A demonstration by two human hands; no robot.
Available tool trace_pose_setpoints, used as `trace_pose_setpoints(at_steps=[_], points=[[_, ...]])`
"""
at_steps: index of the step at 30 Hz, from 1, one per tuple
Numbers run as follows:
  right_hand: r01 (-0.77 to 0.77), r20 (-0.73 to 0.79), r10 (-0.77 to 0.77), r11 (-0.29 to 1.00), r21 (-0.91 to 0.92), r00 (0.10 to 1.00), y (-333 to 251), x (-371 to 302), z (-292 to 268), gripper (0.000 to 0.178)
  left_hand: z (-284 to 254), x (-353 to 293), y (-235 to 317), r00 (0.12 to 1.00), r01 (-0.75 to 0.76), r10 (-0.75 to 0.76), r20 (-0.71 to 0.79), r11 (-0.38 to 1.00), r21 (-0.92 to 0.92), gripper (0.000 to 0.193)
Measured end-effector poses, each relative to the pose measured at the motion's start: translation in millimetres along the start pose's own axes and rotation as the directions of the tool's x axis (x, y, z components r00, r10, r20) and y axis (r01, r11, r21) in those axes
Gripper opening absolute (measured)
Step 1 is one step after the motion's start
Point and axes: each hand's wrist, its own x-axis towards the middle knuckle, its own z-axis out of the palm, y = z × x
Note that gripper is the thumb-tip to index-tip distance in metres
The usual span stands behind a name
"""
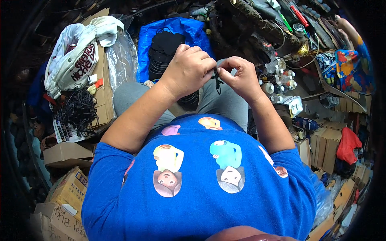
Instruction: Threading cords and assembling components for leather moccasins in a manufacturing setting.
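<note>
As the left hand (189,68) and right hand (241,76) nearly meet above grey trousers (225,105), both pinched on a thin black cord (218,83), its loose part hangs between and just below them, long axis running down the view toward the person's body. Its upper part is hidden in the grip, and whether the lower tip is a loop or a knot is too small to tell. At left, a white cloth (68,40) bears dark red lettering; at lower left, a cut-off cardboard box (60,227) carries black handwriting.
</note>
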Motion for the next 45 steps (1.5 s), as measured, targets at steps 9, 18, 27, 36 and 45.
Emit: trace_pose_setpoints(at_steps=[9,18,27,36,45], points=[[-0.026,-0.080,0.021,0.998,-0.061,0.997,5,2,1,0.008,7,-7,6,0.974,0.186,-0.223,-0.039,0.886,-0.426,0.013],[-0.280,0.096,0.263,0.898,0.339,0.960,9,3,2,0.011,-2,-9,-1,0.964,0.193,-0.258,-0.069,0.850,-0.490,0.014],[-0.317,0.171,0.267,0.791,0.524,0.948,13,3,3,0.011,4,-8,-4,0.995,0.030,-0.039,-0.088,0.994,-0.106,0.014],[-0.321,0.170,0.274,0.844,0.429,0.947,25,5,5,0.011,6,-12,1,0.973,0.110,-0.173,-0.151,0.928,-0.356,0.013],[0.079,-0.053,-0.069,0.972,0.223,0.996,-5,4,-4,0.017,4,-16,1,0.940,0.236,-0.322,-0.117,0.856,-0.460,0.010]])
